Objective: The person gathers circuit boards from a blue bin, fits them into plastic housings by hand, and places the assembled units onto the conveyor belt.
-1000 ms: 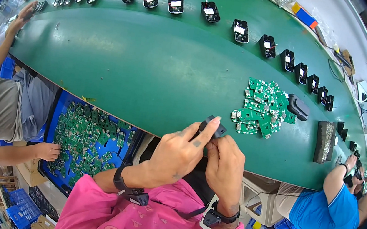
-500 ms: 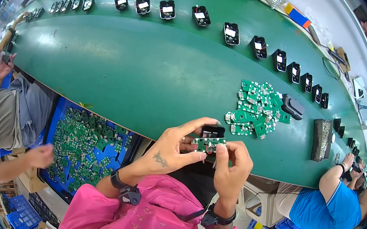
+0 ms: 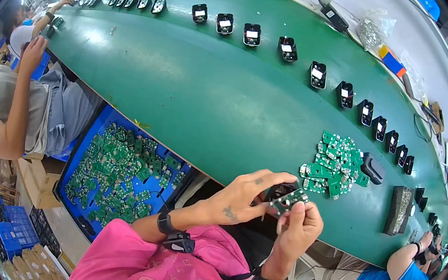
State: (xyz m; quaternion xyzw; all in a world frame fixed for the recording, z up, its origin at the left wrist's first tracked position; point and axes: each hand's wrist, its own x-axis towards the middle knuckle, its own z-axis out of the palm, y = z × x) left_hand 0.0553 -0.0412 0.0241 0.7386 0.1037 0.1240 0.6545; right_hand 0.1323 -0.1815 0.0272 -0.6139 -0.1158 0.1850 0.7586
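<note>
Just off the near edge of the green table, my left hand (image 3: 247,198) is closed around a small black housing (image 3: 280,190), its index finger stretched over the top. My right hand (image 3: 302,226) pinches a green circuit board (image 3: 288,202) between thumb and fingers, with the thumb on its face. Against the housing's near side, the board sits tilted, its right end higher. How the two parts join is hidden by my fingers. Beyond my right hand lies a loose pile of green circuit boards (image 3: 335,164), beside a dark rounded case (image 3: 372,168).
A row of black housings (image 3: 287,49) curves along the far side of the table (image 3: 196,92). At my left stands a blue bin (image 3: 73,191) full of circuit boards. A dark block (image 3: 399,211) rests on the right. Co-workers sit on both sides.
My view has shifted, so the table appears further right and lower. The board in my hands has turned from level to slanted. The left co-worker's hand has lifted away from the bin.
</note>
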